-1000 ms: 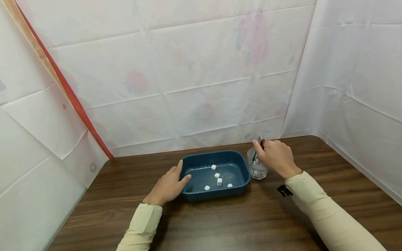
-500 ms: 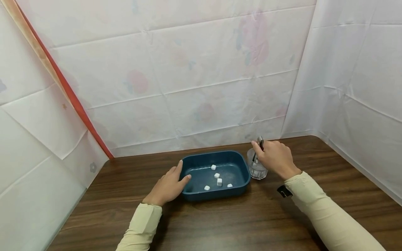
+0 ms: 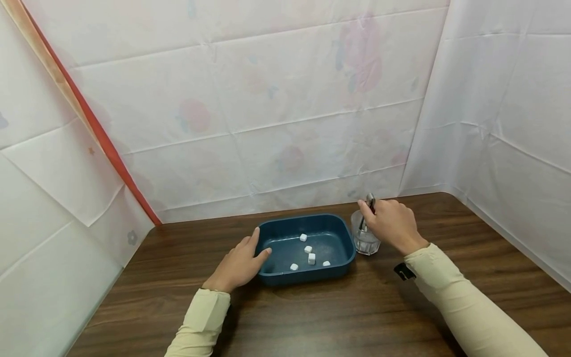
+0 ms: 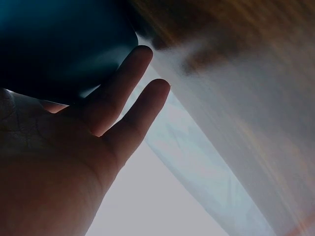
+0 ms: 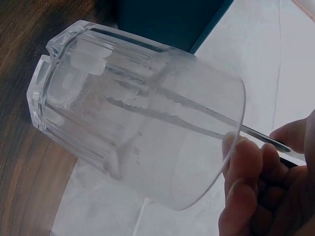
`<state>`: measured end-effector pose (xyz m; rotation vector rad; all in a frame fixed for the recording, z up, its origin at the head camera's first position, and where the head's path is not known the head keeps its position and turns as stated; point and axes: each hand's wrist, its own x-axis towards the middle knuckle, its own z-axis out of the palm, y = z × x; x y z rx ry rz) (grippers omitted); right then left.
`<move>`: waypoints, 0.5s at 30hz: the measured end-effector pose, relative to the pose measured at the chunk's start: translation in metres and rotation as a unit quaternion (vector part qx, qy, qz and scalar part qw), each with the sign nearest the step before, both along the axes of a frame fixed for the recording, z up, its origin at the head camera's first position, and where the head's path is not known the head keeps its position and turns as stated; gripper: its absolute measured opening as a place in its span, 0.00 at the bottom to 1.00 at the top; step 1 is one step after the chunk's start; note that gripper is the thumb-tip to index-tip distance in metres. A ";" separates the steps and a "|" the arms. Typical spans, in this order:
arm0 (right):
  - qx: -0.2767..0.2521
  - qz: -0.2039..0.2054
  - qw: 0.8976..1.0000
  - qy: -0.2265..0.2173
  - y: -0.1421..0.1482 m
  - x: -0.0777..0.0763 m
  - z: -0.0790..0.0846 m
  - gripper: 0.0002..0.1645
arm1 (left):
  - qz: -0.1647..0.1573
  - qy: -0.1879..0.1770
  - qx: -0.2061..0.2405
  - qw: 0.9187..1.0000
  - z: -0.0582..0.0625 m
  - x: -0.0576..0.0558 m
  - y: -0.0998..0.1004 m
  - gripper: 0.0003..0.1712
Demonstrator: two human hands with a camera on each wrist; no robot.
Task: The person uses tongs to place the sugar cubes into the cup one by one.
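Note:
My right hand (image 3: 394,223) holds metal tongs (image 3: 371,201) over the clear glass (image 3: 367,245), which stands to the right of the dish. In the right wrist view, two serrated tong arms (image 5: 182,103) reach down inside the glass, a little apart. Close to their tips lie white cubes (image 5: 91,56) near the glass's base. My left hand (image 3: 236,265) lies at the left end of a dark blue rectangular dish (image 3: 308,280), fingers along the outside and thumb over the rim. Seen from the left wrist, two fingers (image 4: 135,118) are extended beside the dish's wall.
Several small white cubes (image 3: 312,259) lie scattered on the dish's floor. Everything stands on a dark wood table (image 3: 321,322). White patterned sheets (image 3: 285,124) hang close behind and at both sides, with a red strip (image 3: 111,153) at the left corner.
The right hand and tongs have shifted only very slightly over the glass. The left hand, dish and cubes in it look the same.

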<state>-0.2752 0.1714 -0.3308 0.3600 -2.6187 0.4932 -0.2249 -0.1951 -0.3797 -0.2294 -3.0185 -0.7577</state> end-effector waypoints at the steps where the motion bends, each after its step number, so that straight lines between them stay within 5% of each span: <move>1: 0.000 0.000 1.000 0.000 0.000 0.000 0.000 0.36 | 0.000 0.001 0.000 1.000 0.000 0.000 0.000 0.45; 15: -0.006 -0.004 1.000 -0.015 0.002 0.002 -0.002 0.36 | 0.002 -0.007 0.003 1.000 0.000 0.001 0.001 0.46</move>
